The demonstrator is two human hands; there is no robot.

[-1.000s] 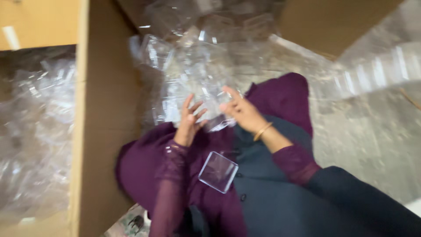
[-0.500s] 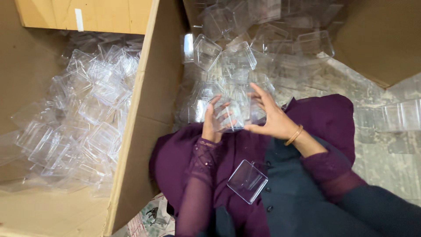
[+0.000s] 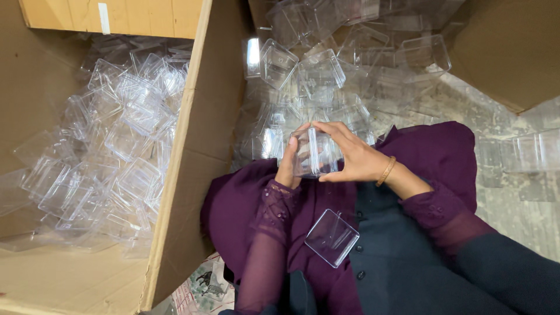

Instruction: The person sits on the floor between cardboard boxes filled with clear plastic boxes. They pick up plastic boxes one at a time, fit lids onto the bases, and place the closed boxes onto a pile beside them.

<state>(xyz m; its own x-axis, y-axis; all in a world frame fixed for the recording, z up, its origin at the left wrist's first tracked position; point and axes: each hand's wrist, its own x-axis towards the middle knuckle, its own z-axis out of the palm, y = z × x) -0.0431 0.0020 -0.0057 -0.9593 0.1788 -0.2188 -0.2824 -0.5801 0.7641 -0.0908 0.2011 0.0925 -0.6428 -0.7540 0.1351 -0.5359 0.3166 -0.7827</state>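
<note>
Left hand [image 3: 287, 166] and right hand [image 3: 350, 156] grasp one small clear square plastic box [image 3: 315, 153] between their fingers [image 3: 332, 129]. Below the fingers, a second clear plastic box [image 3: 331, 237] rests on purple cloth [image 3: 431, 153].

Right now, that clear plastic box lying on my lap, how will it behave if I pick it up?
The clear box looks thin-walled and hollow, so probably light and fairly stiff, though it might crack if squeezed hard. Its glossy faces suggest it could slip between the fingers. It lies tilted on soft purple cloth, so a nudge would likely slide or tip it rather than roll it, given its flat sides.
</note>
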